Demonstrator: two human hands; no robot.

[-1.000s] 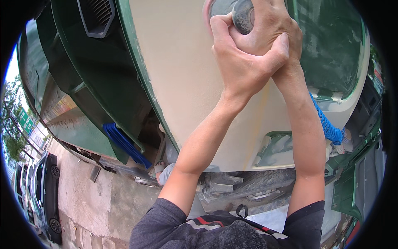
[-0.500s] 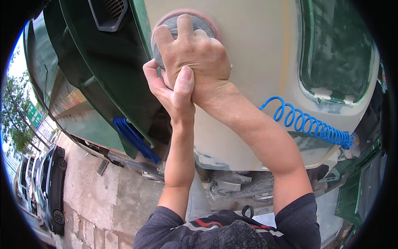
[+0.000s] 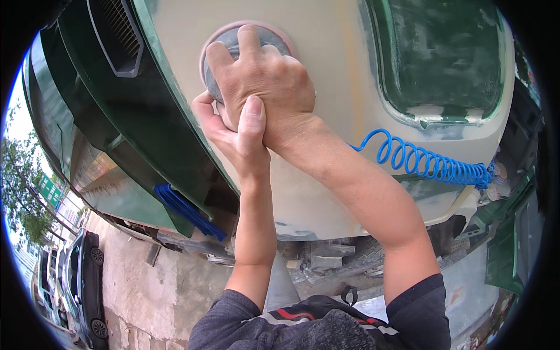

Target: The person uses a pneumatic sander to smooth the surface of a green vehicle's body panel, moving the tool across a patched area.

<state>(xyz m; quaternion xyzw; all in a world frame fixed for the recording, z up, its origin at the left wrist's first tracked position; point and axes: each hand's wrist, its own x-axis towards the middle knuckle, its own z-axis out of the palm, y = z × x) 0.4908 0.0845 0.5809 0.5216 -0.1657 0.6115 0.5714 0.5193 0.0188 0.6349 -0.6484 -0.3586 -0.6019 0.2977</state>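
My right hand point(image 3: 265, 84) lies over a round dark-grey sander point(image 3: 228, 51) with a pinkish rim, its fingers bent over the top. The sander's pad rests against a beige, filler-coated vehicle panel point(image 3: 318, 52). From below, my left hand point(image 3: 236, 131) is closed at the near side of the sander, its thumb pressed along my right wrist. Its fingertips are hidden beneath my right hand. A coiled blue air hose point(image 3: 431, 163) emerges from behind my right forearm and runs right along the panel's lower part; its join to the sander is covered.
Right of the panel's yellowish stripe is a dark green, window-shaped recess point(image 3: 440, 64). Green bodywork point(image 3: 128, 111) with a vent point(image 3: 116, 35) stands at left, and a folded blue strap point(image 3: 189, 213) hangs there. Parked cars point(image 3: 81, 286) stand at lower left. Metal parts point(image 3: 326, 256) lie under the panel.
The sander and both hands have moved right across the panel, nearer the yellowish stripe. The view has turned, so the panel and hose sit further left in it. My grip is unchanged.
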